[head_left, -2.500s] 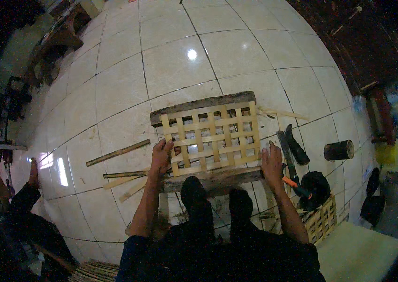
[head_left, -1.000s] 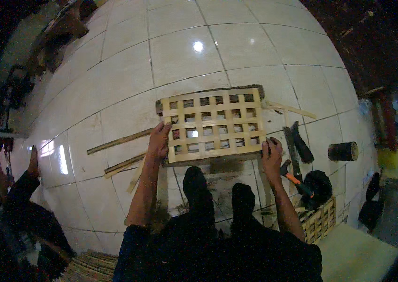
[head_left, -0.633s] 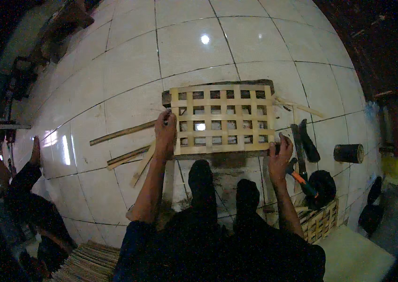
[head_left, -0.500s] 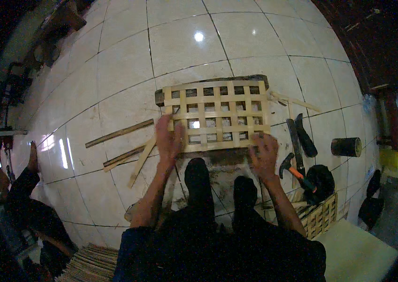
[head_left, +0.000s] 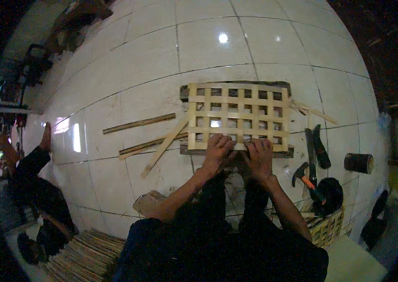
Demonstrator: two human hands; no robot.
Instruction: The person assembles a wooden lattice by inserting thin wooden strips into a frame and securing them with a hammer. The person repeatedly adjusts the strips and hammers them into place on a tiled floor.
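A woven lattice panel of pale, flat strips lies in front of me over dark wooden boards. At the middle of its near edge, my left hand is closed, its fingers curled over the border strip. Close beside it, my right hand grips the same edge with bent fingers. Both thumbs are mostly hidden.
Loose wooden strips lie left on the tiled floor. At right are a hammer, a long dark blade, a dark sheath-like piece and a cylinder. Bundled sticks sit lower left; another person's leg is beyond.
My left hand has moved from the panel's left side to the middle of the near edge. My right hand has come inward from the near right corner. The view has shifted.
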